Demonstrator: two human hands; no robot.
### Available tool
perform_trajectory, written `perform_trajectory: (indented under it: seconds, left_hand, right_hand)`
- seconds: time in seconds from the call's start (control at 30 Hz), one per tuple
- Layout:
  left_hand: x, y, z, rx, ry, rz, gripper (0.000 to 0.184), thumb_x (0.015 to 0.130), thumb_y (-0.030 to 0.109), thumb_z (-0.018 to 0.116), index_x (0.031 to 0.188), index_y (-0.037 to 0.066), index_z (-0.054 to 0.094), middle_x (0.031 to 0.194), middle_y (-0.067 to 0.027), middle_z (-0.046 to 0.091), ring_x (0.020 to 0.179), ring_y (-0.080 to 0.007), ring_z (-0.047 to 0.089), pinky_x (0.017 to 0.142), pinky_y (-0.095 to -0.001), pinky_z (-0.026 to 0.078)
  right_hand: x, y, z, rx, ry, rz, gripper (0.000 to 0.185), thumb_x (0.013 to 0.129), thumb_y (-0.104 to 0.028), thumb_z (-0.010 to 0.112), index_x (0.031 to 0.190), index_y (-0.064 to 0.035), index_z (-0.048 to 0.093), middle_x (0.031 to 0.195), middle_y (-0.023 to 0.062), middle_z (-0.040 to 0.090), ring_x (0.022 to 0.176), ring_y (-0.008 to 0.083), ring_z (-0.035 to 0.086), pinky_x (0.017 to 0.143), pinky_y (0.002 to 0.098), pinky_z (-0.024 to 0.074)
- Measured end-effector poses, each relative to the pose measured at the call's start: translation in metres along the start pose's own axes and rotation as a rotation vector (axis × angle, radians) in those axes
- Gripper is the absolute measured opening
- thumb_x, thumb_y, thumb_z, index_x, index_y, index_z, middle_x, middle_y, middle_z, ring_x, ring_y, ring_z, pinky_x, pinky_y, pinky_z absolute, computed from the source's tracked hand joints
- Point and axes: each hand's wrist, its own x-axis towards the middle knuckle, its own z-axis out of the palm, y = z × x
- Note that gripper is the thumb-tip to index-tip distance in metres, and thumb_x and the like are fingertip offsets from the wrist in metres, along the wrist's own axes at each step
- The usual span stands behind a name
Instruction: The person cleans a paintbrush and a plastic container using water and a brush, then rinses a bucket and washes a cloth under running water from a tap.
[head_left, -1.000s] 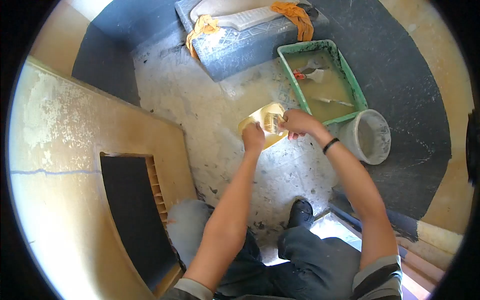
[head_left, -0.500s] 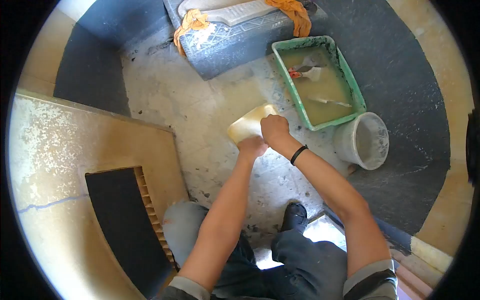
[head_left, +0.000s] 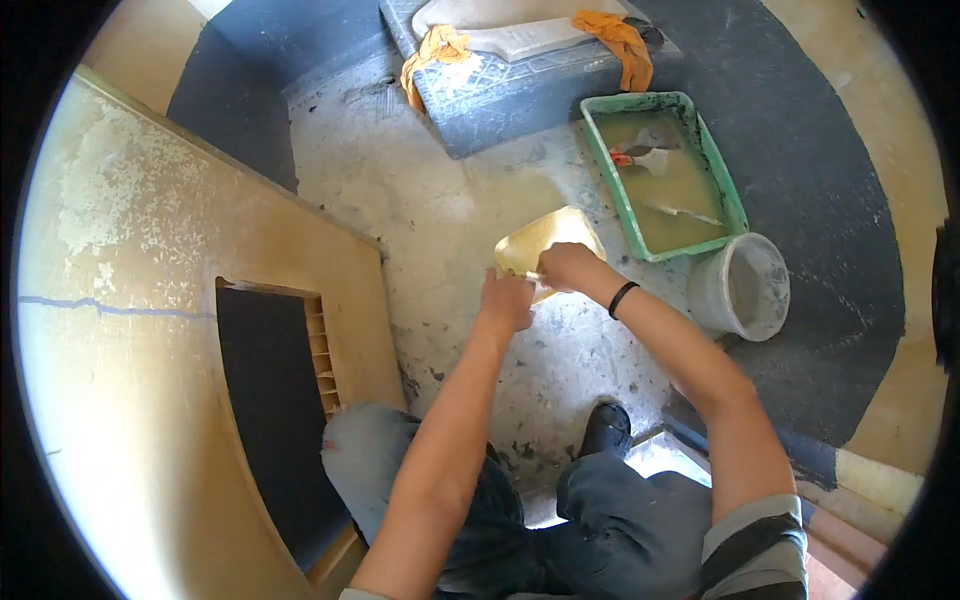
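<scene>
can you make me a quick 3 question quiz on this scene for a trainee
1. Where are the left hand and right hand?
A) on the orange cloths
B) at the yellow container
C) on the black shoe

2. True or false: the pale bucket stands outside the green tray.

3. Fill in: the black band is on the person's ____ wrist.

Key: 1 B; 2 true; 3 right
</scene>
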Motion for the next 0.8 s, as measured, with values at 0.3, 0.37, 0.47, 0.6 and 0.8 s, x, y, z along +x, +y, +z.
perform_trajectory:
  seconds: [0.3,0.37,0.47,0.6,0.8]
  left_hand:
    - [0.014,-0.007,0.047,0.422,0.393,0.188,0.017,0.088,0.019,0.062,0.099,0.013,0.073,0.102,-0.0062,0.073,0.107,-0.0260,0.066,0.114,-0.0563,0.031]
    - [0.010,0.001,0.043,0.306,0.434,0.219,0.021,0.093,0.023,0.056,0.101,0.011,0.072,0.099,-0.0070,0.073,0.104,-0.0272,0.067,0.115,-0.0560,0.029]
    - [-0.002,0.030,0.025,0.101,0.487,0.242,0.024,0.096,0.026,0.055,0.100,0.009,0.072,0.098,-0.0092,0.073,0.103,-0.0284,0.067,0.112,-0.0561,0.031]
    - [-0.004,0.043,0.010,-0.052,0.570,0.229,0.024,0.096,0.027,0.057,0.099,0.007,0.069,0.098,-0.0105,0.072,0.098,-0.0307,0.065,0.096,-0.0521,0.041]
    - [-0.003,0.036,-0.009,-0.272,0.674,0.206,0.021,0.093,0.025,0.064,0.095,0.005,0.066,0.090,-0.0124,0.069,0.092,-0.0336,0.062,0.087,-0.0474,0.043]
  right_hand:
    - [-0.018,0.048,0.000,-0.441,0.117,0.138,0.019,0.087,-0.015,0.063,0.096,-0.0155,0.079,0.100,0.0039,0.077,0.091,0.0222,0.074,0.067,0.0400,0.0577]
    - [-0.022,0.053,-0.003,-0.508,0.185,0.157,0.020,0.087,-0.013,0.062,0.094,-0.0163,0.080,0.099,0.0030,0.077,0.090,0.0214,0.074,0.065,0.0396,0.0577]
    - [-0.035,0.062,-0.019,-0.441,0.231,0.198,0.018,0.087,-0.014,0.062,0.093,-0.0160,0.079,0.093,0.0079,0.076,0.086,0.0253,0.075,0.067,0.0410,0.0579]
    - [-0.052,0.065,-0.036,-0.307,0.351,0.283,0.016,0.089,-0.017,0.061,0.091,-0.0147,0.076,0.087,0.0108,0.075,0.083,0.0289,0.074,0.066,0.0419,0.0580]
    - [-0.074,0.056,-0.054,-0.223,0.495,0.263,0.016,0.092,-0.019,0.058,0.097,-0.0134,0.073,0.082,0.0133,0.073,0.078,0.0315,0.073,0.065,0.0432,0.0583]
